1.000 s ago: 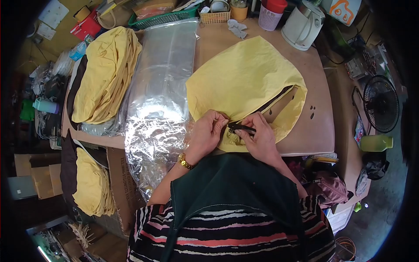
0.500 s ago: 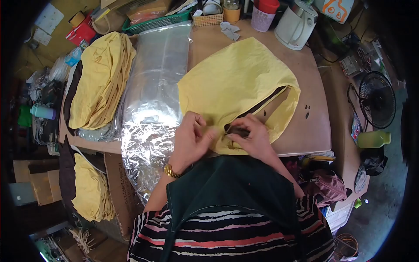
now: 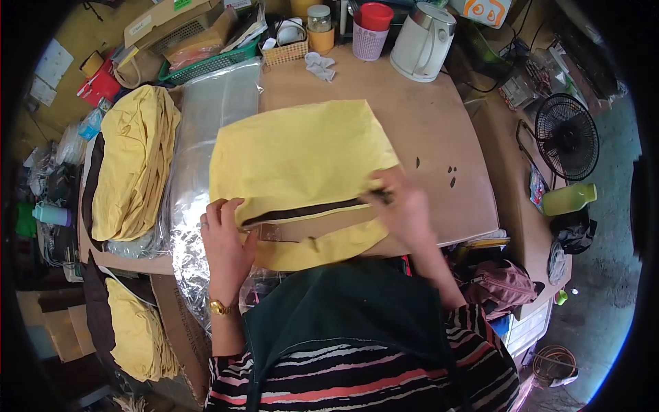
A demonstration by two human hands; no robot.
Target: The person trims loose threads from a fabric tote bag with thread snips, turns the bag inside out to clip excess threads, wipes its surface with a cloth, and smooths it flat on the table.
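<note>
A yellow cloth bag (image 3: 302,151) lies on the table in front of me, its mouth toward my body. A dark strip (image 3: 302,211) runs along the inside of the opening. My left hand (image 3: 228,240) grips the bag's left corner, fingers on top and thumb at the opening. At the right end of the opening, my right hand (image 3: 406,211) is closed on the bag's edge. Motion smears this hand, and something dark shows at its fingertips. The near yellow band (image 3: 322,248) of the opening hangs apart from the dark strip.
Clear plastic sheeting (image 3: 220,103) lies left of the bag, beside a stack of folded yellow cloth (image 3: 137,165). Another yellow stack (image 3: 141,329) sits lower left. A white kettle (image 3: 420,44), a lilac cup (image 3: 371,42) and a green basket (image 3: 213,66) stand at the back. Right is a fan (image 3: 566,136).
My hands have moved apart, the left one to the bag's left corner, the right one up to its right end. The bag has turned and its opening now stretches crosswise.
</note>
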